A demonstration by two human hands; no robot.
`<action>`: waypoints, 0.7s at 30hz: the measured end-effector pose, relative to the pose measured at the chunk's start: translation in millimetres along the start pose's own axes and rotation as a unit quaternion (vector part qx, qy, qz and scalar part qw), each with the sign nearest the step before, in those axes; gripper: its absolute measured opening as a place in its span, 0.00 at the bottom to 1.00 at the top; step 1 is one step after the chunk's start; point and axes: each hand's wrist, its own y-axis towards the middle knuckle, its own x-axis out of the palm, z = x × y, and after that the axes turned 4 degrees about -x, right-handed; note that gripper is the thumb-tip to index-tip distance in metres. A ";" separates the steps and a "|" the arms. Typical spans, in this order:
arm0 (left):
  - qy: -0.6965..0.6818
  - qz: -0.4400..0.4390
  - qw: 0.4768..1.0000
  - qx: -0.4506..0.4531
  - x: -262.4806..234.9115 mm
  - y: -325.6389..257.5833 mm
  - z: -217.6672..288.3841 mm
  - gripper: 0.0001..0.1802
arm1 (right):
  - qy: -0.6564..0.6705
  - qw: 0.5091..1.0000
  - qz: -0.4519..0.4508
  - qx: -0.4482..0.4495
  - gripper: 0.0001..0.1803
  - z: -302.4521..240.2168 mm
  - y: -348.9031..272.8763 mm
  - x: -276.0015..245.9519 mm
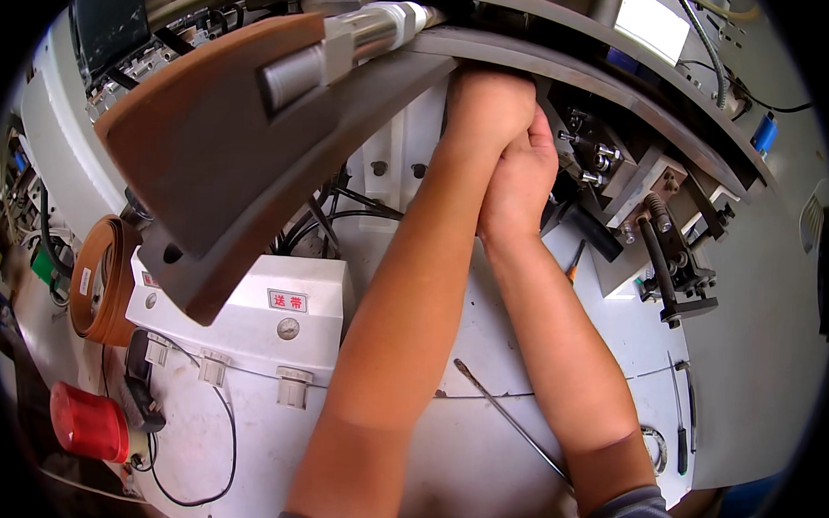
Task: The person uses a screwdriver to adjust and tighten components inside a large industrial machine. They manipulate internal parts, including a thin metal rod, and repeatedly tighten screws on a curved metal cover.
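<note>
At far left, one red beacon lamp [87, 421] lies on its side by the edge of the white machine housing [248, 326], its black cable looping across the panel, apparently set aside rather than mounted. Above it, one coil of brown strip [103, 280] hangs against the housing's side, placed where it can feed upward. A broad brown-edged grey guard plate [217, 152] tilts over the housing, with one silver cylinder [349, 42] fixed along its top.

At centre, two bare forearms rise from the lower edge and meet under the curved grey rail [567, 73]. The left hand [488, 106] reaches up into the gap beneath the rail, its fingers hidden, so whether it grips anything cannot be told. The right hand [520, 176] is pressed flat against the left wrist, fingers together, seemingly to steady the reach; it holds nothing visible.

On the white counter [482, 417] between the arms lies one thin metal rod [509, 418], within easy reach. To the right, one black-handled clamp lever [670, 268] stands on a bracket beside the bolted mechanism, and two slim tools [683, 414] rest near the counter's right edge.
</note>
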 end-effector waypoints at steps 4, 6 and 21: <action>0.103 -0.008 0.994 0.040 -9.2 -0.5 -4.2 0.14 | 0.061 0.997 0.027 0.046 0.21 -12.6 -7.8 8.2; 0.054 0.024 0.998 0.032 -8.7 3.0 -7.5 0.13 | 0.029 0.998 0.030 0.045 0.22 -15.7 -9.2 10.0; -0.054 0.003 0.998 -0.011 4.8 10.5 -28.8 0.12 | -0.043 0.993 0.027 0.110 0.11 -17.2 -2.6 2.2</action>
